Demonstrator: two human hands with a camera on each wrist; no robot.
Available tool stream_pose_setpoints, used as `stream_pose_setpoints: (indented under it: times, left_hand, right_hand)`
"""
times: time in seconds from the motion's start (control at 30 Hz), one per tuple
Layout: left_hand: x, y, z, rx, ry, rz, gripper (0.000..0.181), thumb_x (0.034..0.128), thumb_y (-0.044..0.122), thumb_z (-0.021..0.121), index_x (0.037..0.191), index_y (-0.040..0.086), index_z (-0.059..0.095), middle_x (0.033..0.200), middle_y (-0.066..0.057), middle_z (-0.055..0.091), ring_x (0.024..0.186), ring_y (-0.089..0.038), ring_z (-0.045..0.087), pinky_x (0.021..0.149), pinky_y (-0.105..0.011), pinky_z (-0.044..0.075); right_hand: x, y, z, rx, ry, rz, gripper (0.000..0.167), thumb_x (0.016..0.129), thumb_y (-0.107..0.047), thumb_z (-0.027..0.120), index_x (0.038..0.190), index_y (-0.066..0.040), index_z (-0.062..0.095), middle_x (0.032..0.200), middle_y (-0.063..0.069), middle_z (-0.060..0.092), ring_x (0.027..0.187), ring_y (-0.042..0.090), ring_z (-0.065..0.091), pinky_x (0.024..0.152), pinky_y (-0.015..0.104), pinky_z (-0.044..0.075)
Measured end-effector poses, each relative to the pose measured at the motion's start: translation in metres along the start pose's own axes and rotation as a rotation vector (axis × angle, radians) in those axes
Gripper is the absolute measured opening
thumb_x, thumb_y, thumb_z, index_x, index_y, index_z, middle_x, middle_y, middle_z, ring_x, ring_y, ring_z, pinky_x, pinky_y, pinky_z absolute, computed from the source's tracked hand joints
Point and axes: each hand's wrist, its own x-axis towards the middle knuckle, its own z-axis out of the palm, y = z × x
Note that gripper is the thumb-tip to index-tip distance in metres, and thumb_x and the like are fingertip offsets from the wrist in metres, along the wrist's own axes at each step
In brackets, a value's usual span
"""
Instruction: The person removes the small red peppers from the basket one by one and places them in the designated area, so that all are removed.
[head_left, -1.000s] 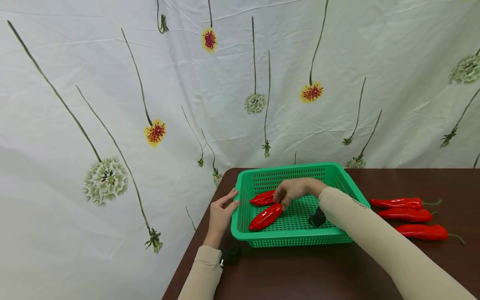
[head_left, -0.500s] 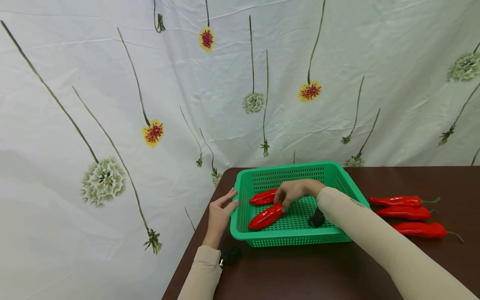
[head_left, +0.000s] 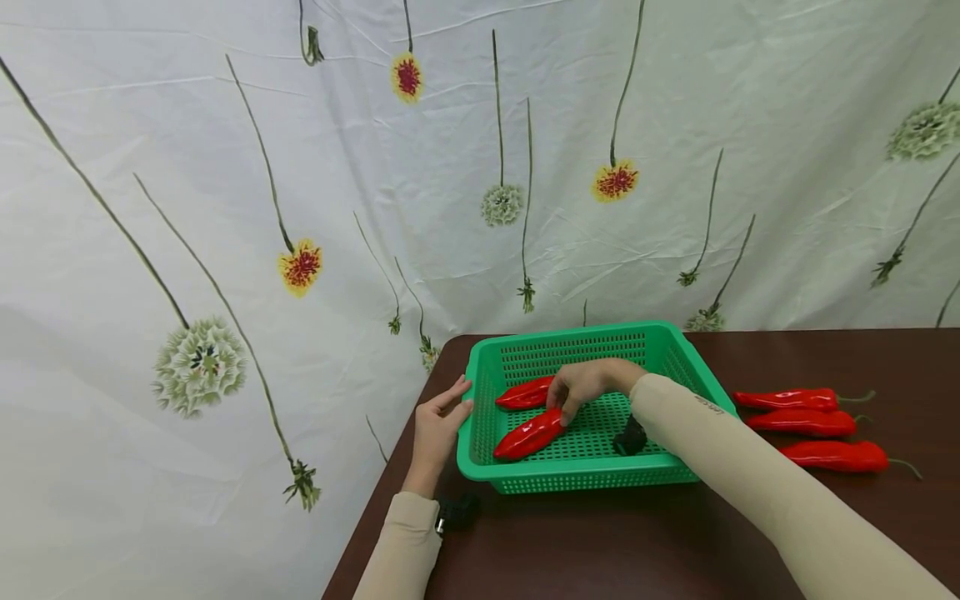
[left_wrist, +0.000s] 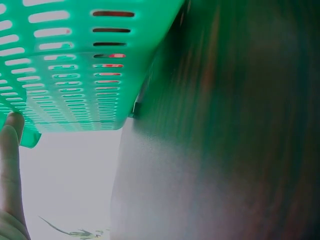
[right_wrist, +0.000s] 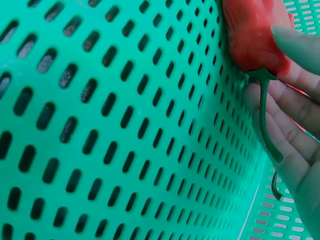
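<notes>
In the head view, a green perforated plastic basket (head_left: 592, 483) sits on the dark table. Inside it lie two red chili peppers: a nearer pepper (head_left: 528, 437) and a farther pepper (head_left: 522, 395). My right hand (head_left: 585, 385) reaches into the basket and pinches the nearer one by its stem end. The right wrist view shows the thumb (right_wrist: 300, 47) on this red pepper (right_wrist: 257, 37), fingers on its other side, and the green stem hanging past them. My left hand (head_left: 437, 429) touches the basket's left rim with extended fingers; one finger (left_wrist: 10, 165) lies against the basket wall in the left wrist view.
Three more red peppers lie on the table right of the basket: a back one (head_left: 787, 400), a middle one (head_left: 802, 422) and a front one (head_left: 836, 456). A white flowered cloth (head_left: 225, 167) hangs behind and to the left.
The head view has shifted slightly, so the scene slides a little left and up. Both hands keep their places at the basket, and the peppers show no clear movement.
</notes>
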Motion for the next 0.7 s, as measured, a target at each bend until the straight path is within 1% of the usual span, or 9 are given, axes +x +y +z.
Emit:
stream_pose_setpoints:
  times: [0.2,0.33,0.5,0.6,0.7]
  left_hand:
    - [0.0001,0.0013,0.0003,-0.010,0.004,-0.005,0.036,0.0932,-0.001,0.065,0.129,-0.001,0.067,0.143,-0.015,0.057,0.132,-0.031,0.057,0.085,-0.016,0.054]
    - [0.0000,0.0006,0.0002,-0.003,0.004,0.013,0.036,0.0931,-0.001,0.065,0.129,-0.002,0.066,0.143,-0.016,0.057,0.131,-0.032,0.057,0.085,-0.015,0.054]
    - [-0.0002,0.0010,-0.0003,0.006,0.008,0.017,0.035,0.0929,-0.001,0.065,0.128,0.000,0.067,0.143,-0.014,0.058,0.130,-0.031,0.058,0.086,-0.016,0.054]
    - [-0.0007,0.0010,-0.0002,0.003,0.008,0.016,0.035,0.0930,0.000,0.065,0.128,0.000,0.067,0.143,-0.014,0.058,0.131,-0.031,0.057,0.087,-0.016,0.054]
    - [-0.0009,0.0006,0.0002,0.013,-0.001,0.026,0.036,0.0935,0.001,0.065,0.129,-0.001,0.066,0.144,-0.016,0.057,0.132,-0.032,0.056,0.087,-0.016,0.053]
  right_hand:
    - [0.0000,0.0017,-0.0002,-0.006,-0.011,-0.008,0.024,0.091,-0.012,0.074,0.114,-0.010,0.071,0.109,0.002,0.068,0.097,0.013,0.061,0.093,0.037,0.053]
    - [0.0007,0.0009,-0.0001,-0.019,-0.004,0.008,0.024,0.090,-0.013,0.075,0.113,-0.011,0.071,0.109,0.001,0.068,0.098,0.013,0.061,0.092,0.035,0.053]
    - [-0.0016,-0.0004,-0.0015,-0.034,-0.008,0.008,0.023,0.091,-0.014,0.074,0.113,-0.011,0.071,0.109,0.001,0.068,0.099,0.013,0.061,0.093,0.037,0.053]
    - [-0.0035,0.0001,-0.0024,-0.032,-0.019,-0.005,0.021,0.091,-0.015,0.074,0.112,-0.011,0.071,0.109,0.002,0.068,0.098,0.014,0.062,0.093,0.039,0.053]
    - [-0.0063,0.0007,-0.0041,-0.026,-0.019,-0.021,0.020,0.092,-0.015,0.073,0.111,-0.012,0.071,0.109,0.001,0.068,0.098,0.013,0.062,0.094,0.040,0.053]
